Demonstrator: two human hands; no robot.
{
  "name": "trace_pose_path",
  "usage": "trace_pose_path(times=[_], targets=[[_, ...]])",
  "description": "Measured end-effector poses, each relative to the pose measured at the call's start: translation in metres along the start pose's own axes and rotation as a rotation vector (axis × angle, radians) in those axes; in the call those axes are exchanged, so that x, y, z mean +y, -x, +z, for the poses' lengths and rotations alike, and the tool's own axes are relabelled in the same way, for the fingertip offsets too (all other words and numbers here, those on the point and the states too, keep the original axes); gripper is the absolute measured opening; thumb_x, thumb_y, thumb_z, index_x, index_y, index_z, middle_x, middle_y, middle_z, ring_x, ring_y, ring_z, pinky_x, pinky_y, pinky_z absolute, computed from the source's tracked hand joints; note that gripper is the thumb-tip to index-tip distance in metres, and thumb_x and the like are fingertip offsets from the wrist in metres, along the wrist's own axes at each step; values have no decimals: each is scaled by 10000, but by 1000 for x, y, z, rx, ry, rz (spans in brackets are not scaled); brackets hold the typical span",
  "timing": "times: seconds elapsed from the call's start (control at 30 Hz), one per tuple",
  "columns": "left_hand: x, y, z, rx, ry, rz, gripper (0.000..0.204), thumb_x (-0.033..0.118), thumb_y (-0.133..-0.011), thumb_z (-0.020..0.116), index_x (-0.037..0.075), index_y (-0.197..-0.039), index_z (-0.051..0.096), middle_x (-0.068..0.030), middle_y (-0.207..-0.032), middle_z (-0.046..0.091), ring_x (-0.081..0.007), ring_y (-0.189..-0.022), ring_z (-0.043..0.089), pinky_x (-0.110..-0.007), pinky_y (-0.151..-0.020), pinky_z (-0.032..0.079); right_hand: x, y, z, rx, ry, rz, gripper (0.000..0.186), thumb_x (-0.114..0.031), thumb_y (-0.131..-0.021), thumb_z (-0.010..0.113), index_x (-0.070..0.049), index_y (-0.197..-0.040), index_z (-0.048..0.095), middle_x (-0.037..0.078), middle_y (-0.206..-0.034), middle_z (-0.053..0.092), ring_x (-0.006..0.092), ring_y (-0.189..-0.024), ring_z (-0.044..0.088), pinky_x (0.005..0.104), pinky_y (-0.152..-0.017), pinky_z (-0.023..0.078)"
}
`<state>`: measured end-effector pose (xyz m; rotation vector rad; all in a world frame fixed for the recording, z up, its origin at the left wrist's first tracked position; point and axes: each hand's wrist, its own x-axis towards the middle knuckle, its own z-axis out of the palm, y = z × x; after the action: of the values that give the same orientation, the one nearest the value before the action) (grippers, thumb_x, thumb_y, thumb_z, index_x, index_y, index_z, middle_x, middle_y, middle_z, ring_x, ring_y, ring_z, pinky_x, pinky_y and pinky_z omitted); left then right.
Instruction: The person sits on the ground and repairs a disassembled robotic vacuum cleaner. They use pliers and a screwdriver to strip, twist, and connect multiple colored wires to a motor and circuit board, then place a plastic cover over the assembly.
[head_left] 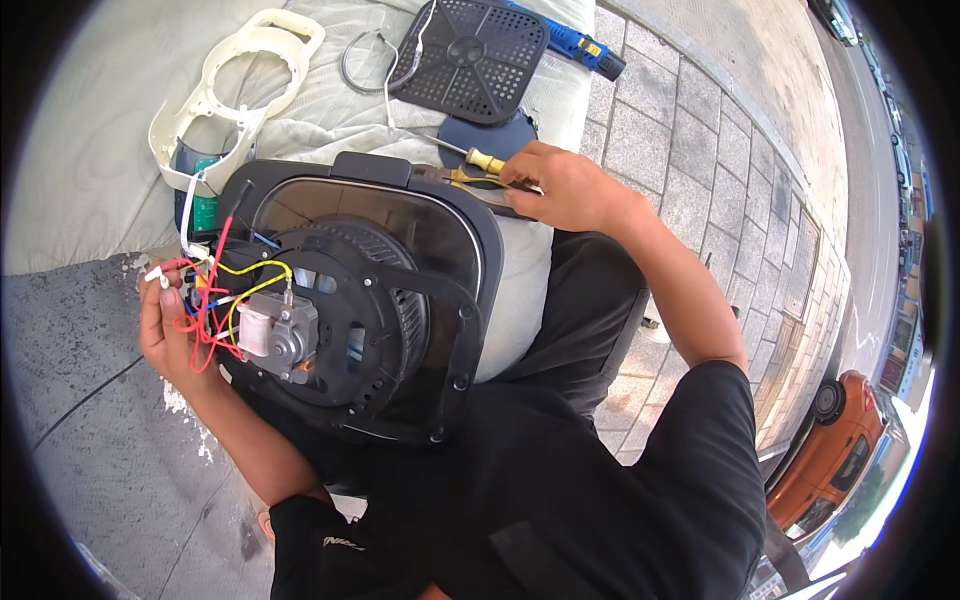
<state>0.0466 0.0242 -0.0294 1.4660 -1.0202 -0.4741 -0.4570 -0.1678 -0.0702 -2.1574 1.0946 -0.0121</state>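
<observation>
A black appliance housing (460, 250) with a steel lining lies in my lap and on the padded seat, exposing a fan, a motor (278, 338) and red, yellow, white and blue wires (205, 315). At its left side, my left hand (172, 340) pinches a small white connector (160, 280) on a wire. At the upper right of the housing, my right hand (560, 190) is closed on yellow-handled pliers (468, 180). A screwdriver (482, 158) with a pale yellow handle lies beside them. A green circuit board (205, 212) sits at the housing's upper left.
A cream plastic frame (290, 32), black perforated tray (500, 45), grey cable loop (348, 75), dark disc (450, 130) and blue power tool (570, 45) lie on the light cloth seat (90, 190). Stone paving (660, 120) runs right to a road with a parked orange car (830, 450).
</observation>
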Motion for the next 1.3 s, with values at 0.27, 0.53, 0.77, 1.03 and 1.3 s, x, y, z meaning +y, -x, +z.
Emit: trace_pose_path(times=[0.27, 0.53, 0.77, 1.03, 1.3], targets=[[13, -2, 8, -10, -59, -30, 331, 247, -1100, 675, -83, -1103, 705, -142, -1239, 691, -195, -1064, 655, -329, -919, 552, -14, 3, 24, -52, 172, -66, 438, -296, -917, 817, -71, -1282, 726, 182, -1184, 575, 386, -1135, 672, 484, -1000, 571], [10, 1, 7, 6, -24, 54, 277, 173, -1102, 653, -100, -1133, 688, -221, -1333, 682, -249, -1120, 688, -384, -962, 602, -8, 10, 19, 53, 86, -62, 304, -162, -857, 750, -45, -1136, 776, 201, -1115, 585, 396, -1078, 679, 485, -967, 571], [1, 1, -4, 50, -49, 72, 262, 174, -1088, 653, -83, -1042, 672, -253, -1344, 666, -306, -1214, 651, -463, -1084, 543, -16, 15, 28, 156, 249, -78, 223, -89, -855, 701, -55, -1061, 779, 163, -1086, 591, 360, -1080, 647, 476, -935, 552], [4, 0, -26, -69, -191, 84, 299, 228, -1099, 610, -60, -1060, 678, -268, -1363, 647, -339, -1278, 620, -492, -1143, 486, -15, 15, 23, 136, 316, -140, 181, -57, -899, 671, -46, -1056, 760, 150, -1115, 578, 322, -1085, 620, 434, -948, 534], [5, 1, -26, -92, -107, 85, 298, 247, -1092, 677, -49, -1110, 699, -264, -1361, 649, -351, -1290, 633, -512, -1148, 504, -12, 12, 21, 107, 239, -122, 150, -86, -898, 711, -50, -1039, 745, 144, -1134, 576, 327, -1105, 628, 461, -946, 544]])
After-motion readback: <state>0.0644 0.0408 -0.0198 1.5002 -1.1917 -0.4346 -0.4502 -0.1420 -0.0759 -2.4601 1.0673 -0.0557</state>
